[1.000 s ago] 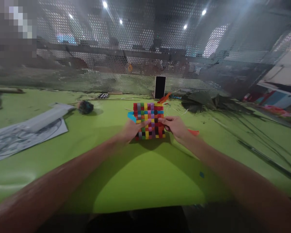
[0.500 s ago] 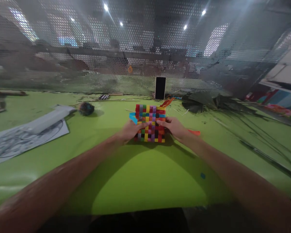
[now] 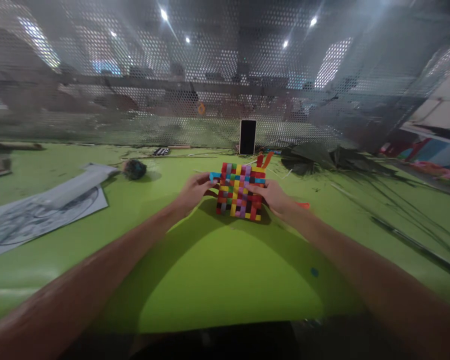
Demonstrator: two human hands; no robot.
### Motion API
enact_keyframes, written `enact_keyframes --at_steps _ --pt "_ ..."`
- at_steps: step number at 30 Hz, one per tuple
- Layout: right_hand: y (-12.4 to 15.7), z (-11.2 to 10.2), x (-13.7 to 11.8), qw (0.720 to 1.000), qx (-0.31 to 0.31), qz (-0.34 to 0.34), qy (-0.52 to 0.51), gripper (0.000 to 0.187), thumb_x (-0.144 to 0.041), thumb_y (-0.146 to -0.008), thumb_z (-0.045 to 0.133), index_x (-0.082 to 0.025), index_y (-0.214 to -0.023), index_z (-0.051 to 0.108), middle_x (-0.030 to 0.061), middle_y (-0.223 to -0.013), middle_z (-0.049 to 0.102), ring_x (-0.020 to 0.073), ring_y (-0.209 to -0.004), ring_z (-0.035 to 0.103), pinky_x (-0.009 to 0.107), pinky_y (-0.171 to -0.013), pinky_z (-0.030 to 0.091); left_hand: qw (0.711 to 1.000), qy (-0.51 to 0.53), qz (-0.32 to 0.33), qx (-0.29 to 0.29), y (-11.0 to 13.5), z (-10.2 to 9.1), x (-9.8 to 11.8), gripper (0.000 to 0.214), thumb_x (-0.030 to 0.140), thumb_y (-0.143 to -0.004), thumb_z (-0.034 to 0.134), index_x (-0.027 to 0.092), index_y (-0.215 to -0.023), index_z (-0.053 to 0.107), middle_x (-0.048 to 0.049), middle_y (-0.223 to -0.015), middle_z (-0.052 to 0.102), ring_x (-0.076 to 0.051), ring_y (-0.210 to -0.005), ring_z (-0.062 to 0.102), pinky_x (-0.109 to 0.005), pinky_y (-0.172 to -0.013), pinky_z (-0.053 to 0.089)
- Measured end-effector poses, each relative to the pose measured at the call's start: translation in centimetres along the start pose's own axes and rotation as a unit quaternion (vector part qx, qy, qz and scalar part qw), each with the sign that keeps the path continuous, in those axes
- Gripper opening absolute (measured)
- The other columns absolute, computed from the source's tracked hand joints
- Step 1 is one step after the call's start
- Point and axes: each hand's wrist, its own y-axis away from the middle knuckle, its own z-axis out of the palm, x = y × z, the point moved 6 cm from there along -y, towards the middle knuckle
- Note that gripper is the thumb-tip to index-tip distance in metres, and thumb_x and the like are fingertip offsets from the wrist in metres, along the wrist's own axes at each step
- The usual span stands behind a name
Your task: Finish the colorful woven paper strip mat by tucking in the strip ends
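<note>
A small mat woven of many-coloured strips [image 3: 240, 191] lies on the green table [image 3: 225, 270] in front of me. My left hand [image 3: 195, 190] is closed on its left edge, where a light blue strip end sticks out. My right hand [image 3: 272, 195] grips the right edge with its fingers curled onto the weave. Two orange strip ends [image 3: 264, 160] stick up from the mat's top right corner.
A black phone [image 3: 247, 136] stands against the perforated metal screen [image 3: 135, 100] at the back. A printed paper sheet [image 3: 41, 207] lies at the left, a dark ball [image 3: 134, 169] behind it. Dark leaves and stalks [image 3: 333, 160] spread over the right side. An orange strip [image 3: 303, 204] lies by my right wrist.
The mat has shifted a little to the right and turned slightly. My left hand moved from the mat's face to its left edge. The orange ends now point upward.
</note>
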Motion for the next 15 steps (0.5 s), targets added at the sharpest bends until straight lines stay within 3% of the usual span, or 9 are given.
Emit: enact_keyframes --at_steps 3,7,10,15 --pt "-0.1 0.1 -0.1 1.0 -0.019 -0.002 -0.015 0.022 -0.028 -0.075 0.081 -0.021 -0.095 0.076 0.0082 -0.106 0.077 0.0238 -0.094 0.074 0.047 -0.091 0.06 0.999 0.053 -0.005 -0.011 0.0 -0.2 0.4 0.017 0.03 -0.082 0.07 0.016 -0.091 0.076 -0.0105 -0.102 0.075 -0.022 -0.095 0.069 -0.034 -0.077 0.058" --pt "-0.3 0.2 0.1 0.999 -0.037 0.005 -0.022 0.019 -0.025 -0.072 0.083 -0.02 -0.09 0.077 0.007 -0.099 0.078 0.0219 -0.089 0.074 0.044 -0.09 0.061 0.995 0.089 -0.015 -0.047 0.3 0.3 0.7 0.026 0.039 -0.079 0.076 0.016 -0.089 0.076 -0.0087 -0.091 0.075 -0.019 -0.084 0.069 -0.031 -0.072 0.057" --pt "-0.3 0.2 0.0 0.999 -0.043 0.005 -0.03 0.019 -0.024 -0.072 0.083 -0.02 -0.089 0.077 0.006 -0.098 0.078 0.0208 -0.085 0.075 0.043 -0.087 0.062 0.995 0.085 -0.015 -0.049 0.3 0.6 0.7 0.03 0.042 -0.074 0.08 0.016 -0.088 0.077 -0.0076 -0.089 0.074 -0.017 -0.081 0.068 -0.03 -0.072 0.057" --pt "-0.1 0.4 -0.1 0.999 -0.046 0.006 -0.018 0.021 -0.023 -0.071 0.083 -0.023 -0.092 0.078 0.0058 -0.101 0.078 0.0235 -0.085 0.075 0.046 -0.084 0.063 0.998 0.022 -0.016 -0.047 0.1 0.9 0.4 0.034 0.05 -0.078 0.075 0.017 -0.088 0.077 -0.0083 -0.087 0.075 -0.02 -0.081 0.068 -0.034 -0.076 0.057"
